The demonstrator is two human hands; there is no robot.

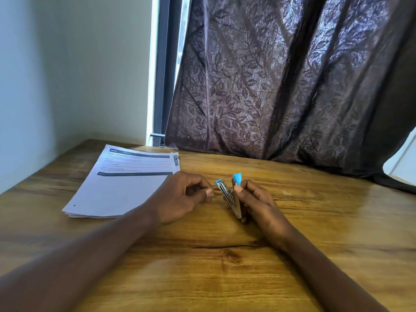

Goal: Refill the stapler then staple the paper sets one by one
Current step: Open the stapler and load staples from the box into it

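One small blue stapler [227,195], hinged open

Print on paper stack [117,181] blurred, unreadable.

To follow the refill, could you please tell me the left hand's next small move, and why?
Probably bring the left hand to the stapler, whose channel lies exposed: the right hand holds it hinged open, and the left fingertips pinch just beside it, staples not discernible.
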